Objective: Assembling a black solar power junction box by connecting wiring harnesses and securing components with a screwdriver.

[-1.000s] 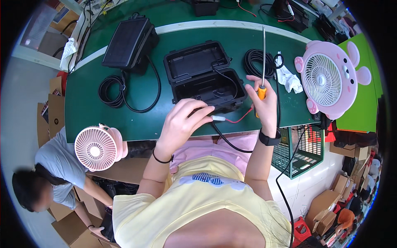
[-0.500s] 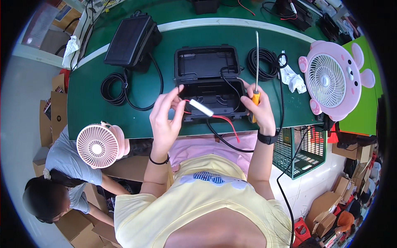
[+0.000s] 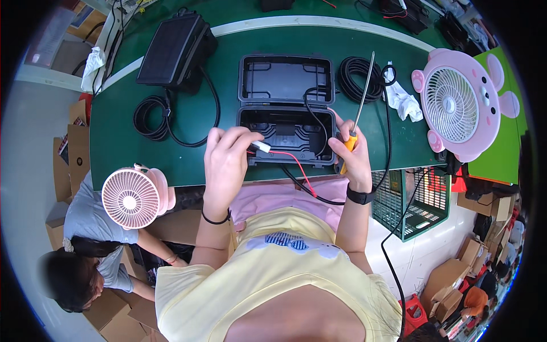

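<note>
left hand [image 3: 225, 162] pinches white plug [image 3: 261, 146] on red wire [image 3: 296, 165], just at near wall of open black case [image 3: 286, 111], nearer hand | right hand [image 3: 354, 157] grips orange screwdriver [image 3: 356, 117], shaft pointing away | boxes [image 3: 450, 282] brown, lower right | pink fan [image 3: 456, 108] far right

Open case [image 3: 286, 111] betw. the hands is matt black moulded plastic w/ ribbed inner walls; white connector [image 3: 262, 147] pinched in left hand [image 3: 227, 162] looks smooth plastic, its red wire [image 3: 296, 162] glossy-insulated. Screwdriver [image 3: 356, 117] in right hand [image 3: 353, 157] has bright bare-metal shaft and glossy orange plastic grip. Green table [image 3: 188, 157] under both hands is matt, mat-like; beyond right hand a crumpled white cloth [image 3: 403, 102] and smooth pink plastic fan [image 3: 464, 111].
</note>
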`<state>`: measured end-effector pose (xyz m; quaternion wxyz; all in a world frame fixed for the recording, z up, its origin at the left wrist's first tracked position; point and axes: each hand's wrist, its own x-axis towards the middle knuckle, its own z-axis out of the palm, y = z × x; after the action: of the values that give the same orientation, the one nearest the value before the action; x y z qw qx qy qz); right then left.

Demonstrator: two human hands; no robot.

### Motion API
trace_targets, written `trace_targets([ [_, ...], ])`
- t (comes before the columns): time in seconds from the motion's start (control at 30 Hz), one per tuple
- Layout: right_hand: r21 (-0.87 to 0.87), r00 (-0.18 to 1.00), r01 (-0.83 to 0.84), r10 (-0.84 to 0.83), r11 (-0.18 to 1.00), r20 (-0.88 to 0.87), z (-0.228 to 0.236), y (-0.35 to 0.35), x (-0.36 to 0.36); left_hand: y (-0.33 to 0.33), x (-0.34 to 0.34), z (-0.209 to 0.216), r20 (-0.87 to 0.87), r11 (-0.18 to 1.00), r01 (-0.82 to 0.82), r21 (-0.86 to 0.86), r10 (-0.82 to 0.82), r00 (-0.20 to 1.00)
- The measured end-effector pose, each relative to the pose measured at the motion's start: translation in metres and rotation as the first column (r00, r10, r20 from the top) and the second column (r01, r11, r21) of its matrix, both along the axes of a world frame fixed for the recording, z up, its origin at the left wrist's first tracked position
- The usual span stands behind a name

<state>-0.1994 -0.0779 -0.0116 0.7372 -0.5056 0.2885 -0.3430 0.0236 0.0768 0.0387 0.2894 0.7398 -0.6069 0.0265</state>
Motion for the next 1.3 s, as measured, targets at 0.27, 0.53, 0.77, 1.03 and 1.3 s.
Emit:
trace_targets([
  [0.27, -0.026, 1.0, -0.018, 0.017, 0.999, -0.022, 0.0, -0.001, -0.001, -0.004, -0.003, 0.01, -0.13, 1.0, 0.027, 0.011, -0.025, 0.991],
  [0.53, -0.027, 0.999, -0.016, 0.015, 1.0, -0.046, 0.002, -0.001, 0.0, -0.012, -0.009, 0.01, 0.019, 0.983, -0.186, -0.008, 0.186, 0.982],
  [0.77, -0.031, 0.999, -0.021, 0.019, 0.999, -0.037, 0.0, -0.003, 0.0, -0.035, -0.022, 0.024, -0.119, 0.994, 0.083, 0.067, -0.075, 0.99],
  [1.03, -0.232, 0.97, -0.003, -0.053, 0.973, -0.236, 0.012, -0.028, -0.003, -0.031, -0.027, -0.001, -0.121, 0.965, 0.183, 0.187, -0.162, 0.979],
  [1.3, -0.587, 0.878, 0.081, -0.337, 0.806, -0.341, 0.018, -0.09, 0.051, -0.023, -0.028, -0.014, 0.363, 0.932, 0.266, 0.247, -0.344, 0.866],
])
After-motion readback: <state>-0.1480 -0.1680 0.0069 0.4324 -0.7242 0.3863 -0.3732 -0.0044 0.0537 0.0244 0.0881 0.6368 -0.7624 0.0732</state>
